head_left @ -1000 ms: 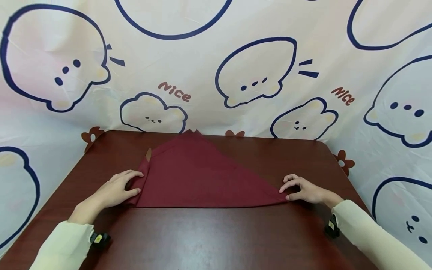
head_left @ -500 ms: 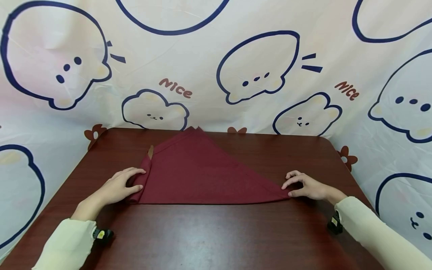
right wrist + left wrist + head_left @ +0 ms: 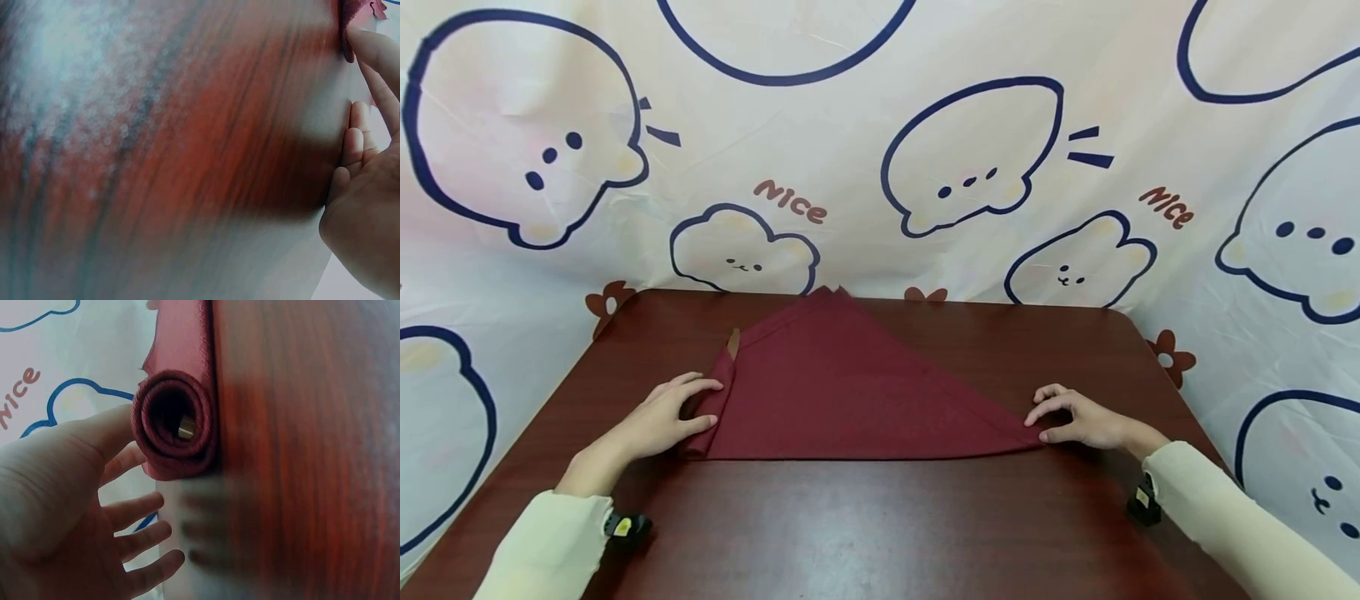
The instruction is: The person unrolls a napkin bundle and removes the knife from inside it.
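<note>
A dark red cloth napkin (image 3: pixel 850 392) lies folded in a triangle, its straight edge towards me and its peak at the back. The left end is rolled up, and a tan pointed tip (image 3: pixel 733 343) sticks out at the roll's far end. Seen end-on in the left wrist view, the roll (image 3: pixel 205 425) is hollow with a small gold-coloured piece (image 3: pixel 187 429) inside. My left hand (image 3: pixel 658 419) holds the roll between thumb and index finger, the other fingers spread. My right hand (image 3: pixel 1078 419) pinches the cloth's right corner with thumb and index finger, the remaining fingers loosely bent.
The glossy brown wooden table (image 3: pixel 865 533) extends around the cloth on all sides. Behind and beside it hangs a pale curtain (image 3: pixel 850 167) with blue cartoon outlines, close along the table's back edge. Each wrist carries a small black camera (image 3: pixel 627 527).
Both hands stay on the cloth, and the roll looks the same. The whole head view has shifted slightly up and back down.
</note>
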Demonstrator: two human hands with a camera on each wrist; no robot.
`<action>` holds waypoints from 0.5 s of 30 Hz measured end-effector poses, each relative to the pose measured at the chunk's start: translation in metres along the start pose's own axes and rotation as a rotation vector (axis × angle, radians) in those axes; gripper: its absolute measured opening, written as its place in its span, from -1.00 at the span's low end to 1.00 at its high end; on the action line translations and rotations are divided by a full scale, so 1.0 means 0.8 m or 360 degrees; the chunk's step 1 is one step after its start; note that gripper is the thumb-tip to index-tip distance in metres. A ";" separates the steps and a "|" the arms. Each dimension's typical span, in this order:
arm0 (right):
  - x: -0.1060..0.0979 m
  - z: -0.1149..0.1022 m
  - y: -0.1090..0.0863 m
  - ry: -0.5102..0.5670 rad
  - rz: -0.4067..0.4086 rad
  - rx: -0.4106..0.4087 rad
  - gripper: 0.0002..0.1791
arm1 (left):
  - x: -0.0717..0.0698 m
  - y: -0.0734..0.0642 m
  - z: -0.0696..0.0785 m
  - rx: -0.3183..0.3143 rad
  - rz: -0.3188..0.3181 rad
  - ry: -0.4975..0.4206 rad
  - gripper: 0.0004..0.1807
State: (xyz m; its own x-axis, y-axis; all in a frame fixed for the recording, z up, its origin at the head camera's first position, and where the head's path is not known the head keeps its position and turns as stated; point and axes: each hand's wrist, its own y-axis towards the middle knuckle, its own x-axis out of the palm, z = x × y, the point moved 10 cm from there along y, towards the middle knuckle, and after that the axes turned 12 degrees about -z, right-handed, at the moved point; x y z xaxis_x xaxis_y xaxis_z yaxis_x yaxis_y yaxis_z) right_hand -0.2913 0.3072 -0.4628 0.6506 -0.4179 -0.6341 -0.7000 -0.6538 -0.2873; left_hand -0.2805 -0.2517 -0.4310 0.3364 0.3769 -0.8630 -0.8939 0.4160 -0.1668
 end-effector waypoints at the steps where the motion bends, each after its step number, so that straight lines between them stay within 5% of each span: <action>1: 0.000 0.000 0.000 -0.0004 0.0000 0.0002 -0.82 | 0.000 0.001 0.002 -0.0008 -0.0002 0.0004 -0.45; 9: 0.002 0.004 0.000 -0.0023 0.0000 0.0038 -0.81 | 0.002 0.009 0.026 -0.0084 -0.0025 0.0133 -0.40; 15: 0.000 0.006 0.002 -0.0032 -0.0004 0.0049 -0.81 | 0.015 0.014 0.022 -0.0128 -0.0049 0.0234 -0.38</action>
State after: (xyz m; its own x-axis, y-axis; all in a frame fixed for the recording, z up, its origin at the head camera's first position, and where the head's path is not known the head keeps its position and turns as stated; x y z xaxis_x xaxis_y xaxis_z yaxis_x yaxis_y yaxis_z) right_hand -0.2940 0.3090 -0.4663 0.6465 -0.4036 -0.6474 -0.7074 -0.6349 -0.3106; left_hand -0.2811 -0.2281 -0.4348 0.3223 0.2371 -0.9164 -0.9066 0.3557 -0.2269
